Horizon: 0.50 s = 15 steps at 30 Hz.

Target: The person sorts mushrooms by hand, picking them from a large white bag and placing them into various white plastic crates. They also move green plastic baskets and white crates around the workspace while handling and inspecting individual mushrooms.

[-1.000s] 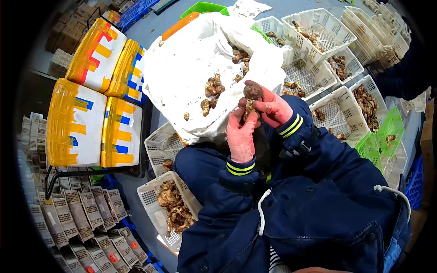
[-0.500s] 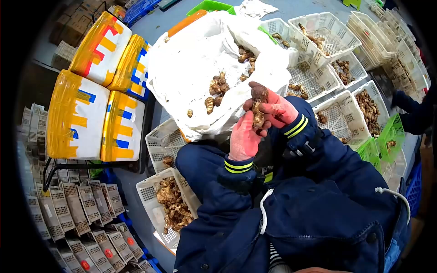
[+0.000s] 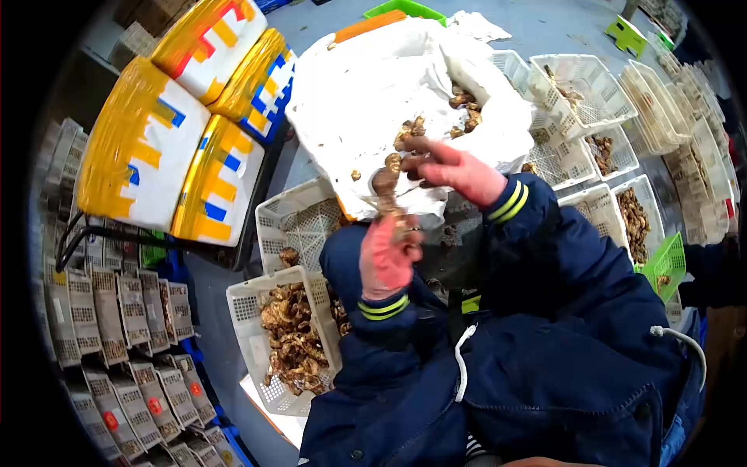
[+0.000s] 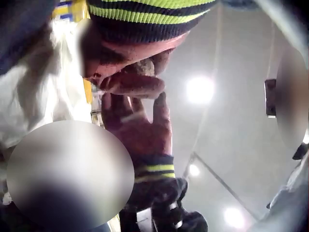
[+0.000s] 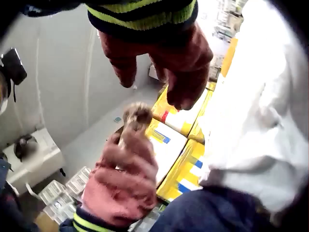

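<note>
My left hand (image 3: 387,261), in a pink glove, grips a mushroom (image 3: 385,185) by its stem; the brown cap sticks up past the fingers. Apart from it, my gloved right hand (image 3: 459,173) holds nothing, its fingers loosely spread over the near edge of the white liner (image 3: 342,93). On that liner lie several mushrooms (image 3: 467,117). In the right wrist view, the mushroom (image 5: 137,114) rises from the left hand (image 5: 120,181), below the right hand's fingers (image 5: 186,92). The left wrist view shows the right hand (image 4: 137,133) facing the left one (image 4: 130,72).
A white basket heaped with mushrooms (image 3: 292,335) stands by my left leg, another basket (image 3: 299,233) behind it. More white baskets (image 3: 583,97) and a green one (image 3: 666,266) are on the right. Taped foam boxes (image 3: 148,148) stand at the left above rows of stacked crates (image 3: 124,311).
Both hands were on the mushroom; the right has let go and opened. My left hand has moved left with the mushroom, away from the right. The head view has shifted.
</note>
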Each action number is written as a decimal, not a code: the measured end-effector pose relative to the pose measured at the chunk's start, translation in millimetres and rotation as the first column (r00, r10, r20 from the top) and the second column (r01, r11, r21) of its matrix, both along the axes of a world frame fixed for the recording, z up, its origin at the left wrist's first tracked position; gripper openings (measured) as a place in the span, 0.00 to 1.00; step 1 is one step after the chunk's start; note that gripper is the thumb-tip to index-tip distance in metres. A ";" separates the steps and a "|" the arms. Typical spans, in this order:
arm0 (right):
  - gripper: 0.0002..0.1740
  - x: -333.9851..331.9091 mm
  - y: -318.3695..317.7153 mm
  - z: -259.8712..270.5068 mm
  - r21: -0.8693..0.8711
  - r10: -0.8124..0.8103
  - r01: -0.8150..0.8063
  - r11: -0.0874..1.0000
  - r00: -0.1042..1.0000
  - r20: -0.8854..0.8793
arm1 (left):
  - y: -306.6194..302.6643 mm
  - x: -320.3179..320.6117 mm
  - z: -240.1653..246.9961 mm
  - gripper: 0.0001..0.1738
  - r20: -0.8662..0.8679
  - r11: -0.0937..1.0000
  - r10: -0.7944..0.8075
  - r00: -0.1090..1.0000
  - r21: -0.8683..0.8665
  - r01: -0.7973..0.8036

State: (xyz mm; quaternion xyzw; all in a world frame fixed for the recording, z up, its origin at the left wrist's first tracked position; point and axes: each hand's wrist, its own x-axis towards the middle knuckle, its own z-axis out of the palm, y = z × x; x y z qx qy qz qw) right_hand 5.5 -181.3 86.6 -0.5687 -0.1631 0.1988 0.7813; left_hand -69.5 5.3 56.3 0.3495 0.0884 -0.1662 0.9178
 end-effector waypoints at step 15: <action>0.12 113.6 85.9 -80.2 -0.906 0.848 0.422 -0.039 0.493 0.194 | 285.6 -189.5 -150.8 0.16 -0.431 0.663 0.691 0.580 0.060 -0.746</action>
